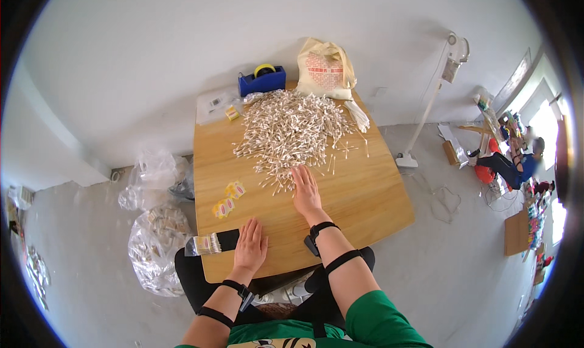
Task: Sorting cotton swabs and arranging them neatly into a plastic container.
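A large heap of cotton swabs [292,126] covers the far half of the wooden table [353,208]. My right hand [306,193] lies flat with fingers extended, its fingertips at the heap's near edge. Near the table's front edge, my left hand [250,246] rests palm down, fingers stretched out, holding nothing visible. Just left of it lies a black flat piece [229,240], partly next to a clear bag of cotton swabs [207,244] that reaches over the table's left edge. Several yellow-and-white labels [228,200] lie between the heap and that bag.
At the back stand a blue tape dispenser [263,81] and a cream cloth bag [326,71]. White gloves [358,115] lie at the right rear. Large clear plastic bags [159,250] stand on the floor at left. A white stand [426,114] and a seated person [517,165] are to the right.
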Available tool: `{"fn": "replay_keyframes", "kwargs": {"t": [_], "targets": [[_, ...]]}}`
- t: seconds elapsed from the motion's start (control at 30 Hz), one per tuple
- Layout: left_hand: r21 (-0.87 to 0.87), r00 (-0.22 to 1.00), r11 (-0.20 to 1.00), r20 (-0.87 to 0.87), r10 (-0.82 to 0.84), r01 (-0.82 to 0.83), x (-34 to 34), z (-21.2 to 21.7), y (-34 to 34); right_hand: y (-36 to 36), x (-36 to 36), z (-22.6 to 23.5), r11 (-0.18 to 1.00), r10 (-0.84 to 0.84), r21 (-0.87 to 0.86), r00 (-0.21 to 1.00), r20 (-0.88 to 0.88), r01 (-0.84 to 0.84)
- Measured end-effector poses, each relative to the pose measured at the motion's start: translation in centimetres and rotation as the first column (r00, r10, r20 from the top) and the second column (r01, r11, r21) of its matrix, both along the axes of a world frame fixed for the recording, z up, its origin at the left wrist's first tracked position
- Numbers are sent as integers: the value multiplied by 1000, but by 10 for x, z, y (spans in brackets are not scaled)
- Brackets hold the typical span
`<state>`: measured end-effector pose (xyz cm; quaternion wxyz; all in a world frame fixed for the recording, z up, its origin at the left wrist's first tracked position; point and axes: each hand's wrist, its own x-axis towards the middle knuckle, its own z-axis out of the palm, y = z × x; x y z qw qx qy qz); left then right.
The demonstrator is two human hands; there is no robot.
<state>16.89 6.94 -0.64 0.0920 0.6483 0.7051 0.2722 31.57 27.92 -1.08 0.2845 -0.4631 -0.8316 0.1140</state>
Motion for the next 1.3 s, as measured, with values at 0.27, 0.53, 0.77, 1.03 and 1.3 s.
{"fn": "replay_keyframes", "kwargs": {"t": [0.27, 0.53, 0.77, 1.03, 1.3], "targets": [[-11, 999, 999, 5, 48, -48, 2, 1, -3, -36, -6, 3, 998, 56, 2, 988, 141, -57], [-1, 996, 997, 30, 79, -79, 2, 3, 1, -114, 3, 13, 982, 161, -67, 969, -185, -176], [-18, 993, 1000, -120, -22, 20, 3, 8, 0, -104, 3, 13, 965, 262, 25, 965, 12, -263], [-33, 999, 999, 43, 31, -30, 2, -2, -2, -91, 26, 4, 1000, 19, 8, 993, -119, -18], [46, 999, 999, -39, -15, 17, 0, -3, -2, -130, 10, 10, 969, 244, -15, 966, -88, -246]]}}
